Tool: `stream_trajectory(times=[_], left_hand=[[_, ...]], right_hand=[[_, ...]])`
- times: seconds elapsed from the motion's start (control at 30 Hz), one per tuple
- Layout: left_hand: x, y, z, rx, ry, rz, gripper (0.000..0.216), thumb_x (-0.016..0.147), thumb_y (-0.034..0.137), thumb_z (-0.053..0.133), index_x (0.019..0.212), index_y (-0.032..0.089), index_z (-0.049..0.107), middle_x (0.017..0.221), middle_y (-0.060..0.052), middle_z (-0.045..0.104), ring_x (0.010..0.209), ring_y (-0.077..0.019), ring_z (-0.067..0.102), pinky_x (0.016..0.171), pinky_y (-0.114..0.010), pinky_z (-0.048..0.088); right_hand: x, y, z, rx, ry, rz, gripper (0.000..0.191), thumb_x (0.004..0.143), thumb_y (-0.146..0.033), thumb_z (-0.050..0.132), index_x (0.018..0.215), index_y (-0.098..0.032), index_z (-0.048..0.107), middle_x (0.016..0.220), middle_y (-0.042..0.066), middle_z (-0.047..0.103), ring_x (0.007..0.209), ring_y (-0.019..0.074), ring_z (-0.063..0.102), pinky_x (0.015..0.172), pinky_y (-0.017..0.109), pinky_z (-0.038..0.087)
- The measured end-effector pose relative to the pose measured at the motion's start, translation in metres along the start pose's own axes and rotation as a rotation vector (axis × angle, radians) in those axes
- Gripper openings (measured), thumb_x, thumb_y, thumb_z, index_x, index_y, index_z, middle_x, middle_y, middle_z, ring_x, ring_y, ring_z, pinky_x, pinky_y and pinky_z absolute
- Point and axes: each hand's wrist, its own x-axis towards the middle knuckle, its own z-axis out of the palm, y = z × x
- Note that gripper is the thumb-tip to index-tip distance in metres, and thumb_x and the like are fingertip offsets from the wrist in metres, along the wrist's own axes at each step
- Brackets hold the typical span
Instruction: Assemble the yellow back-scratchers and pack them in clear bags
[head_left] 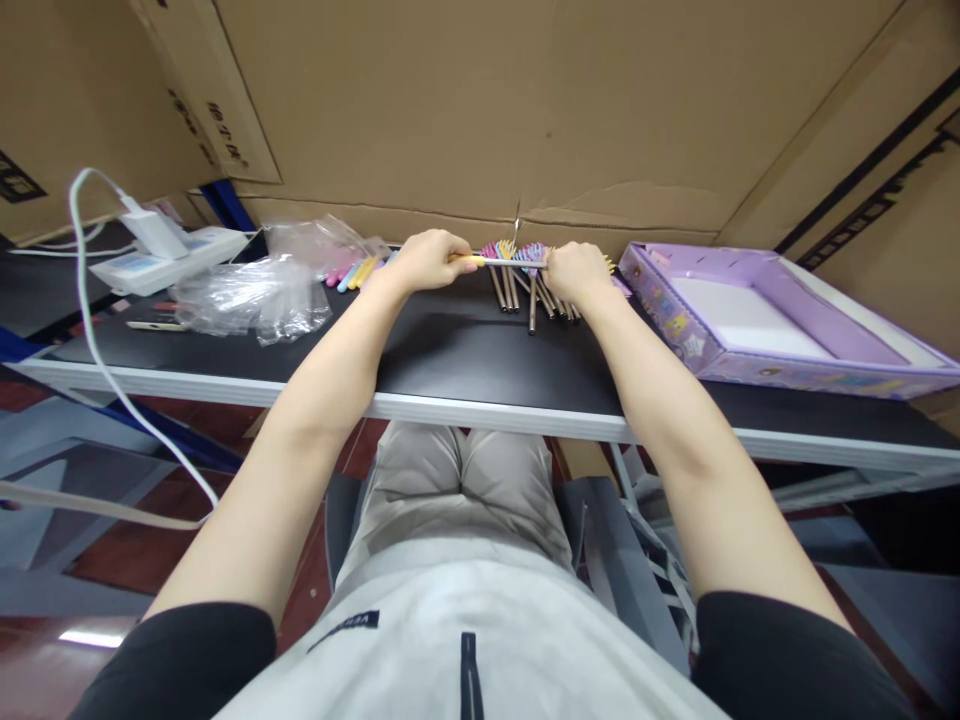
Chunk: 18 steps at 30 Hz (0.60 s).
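Observation:
My left hand [429, 259] is closed around the yellow end of a thin pen-like stick [504, 262]. My right hand [576, 272] is closed on the stick's other end, so it runs level between them above the black table [450, 350]. Under and behind it lies a pile of several similar sticks [525, 285] with metallic shafts and coloured fan-shaped tops. More coloured pieces [358, 272] lie left of my left hand.
Crumpled clear plastic bags [251, 295] lie at the left. A white power strip with a charger [161, 250] and cable [94, 330] sits at the far left. An open purple box [765, 320] stands at the right. Cardboard boxes [525, 110] wall the back.

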Motion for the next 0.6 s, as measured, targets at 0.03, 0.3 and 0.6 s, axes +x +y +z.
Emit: stream_trajectory(times=[0.03,0.3,0.6], left_hand=[[0.000,0.001,0.001,0.000,-0.004,-0.001,0.031,0.102,0.045,0.069,0.108,0.020,0.087,0.083,-0.005,0.073,0.091,-0.0249,0.067,0.088,-0.036,0.045],[0.001,0.015,0.010,0.002,-0.037,0.009,0.035,0.104,0.047,0.066,0.110,0.020,0.088,0.085,-0.006,0.076,0.094,-0.0269,0.069,0.091,-0.038,0.047],[0.004,0.015,0.017,0.002,-0.068,-0.038,0.034,0.106,0.044,0.067,0.114,0.020,0.089,0.092,-0.008,0.081,0.095,-0.0266,0.071,0.087,-0.037,0.047]], right_hand=[[0.001,-0.001,0.001,0.006,-0.001,0.000,0.043,0.113,-0.023,0.052,0.129,-0.002,0.086,0.131,0.032,0.081,0.132,0.0499,0.077,0.113,0.061,0.057],[0.016,0.007,0.033,0.122,0.154,-0.166,0.046,0.113,-0.038,0.054,0.116,-0.007,0.088,0.105,0.027,0.083,0.117,0.0472,0.079,0.103,0.061,0.060],[0.007,-0.007,0.016,0.032,0.019,-0.048,0.042,0.108,-0.033,0.059,0.126,-0.007,0.087,0.127,0.033,0.082,0.126,0.0496,0.075,0.108,0.058,0.053]])
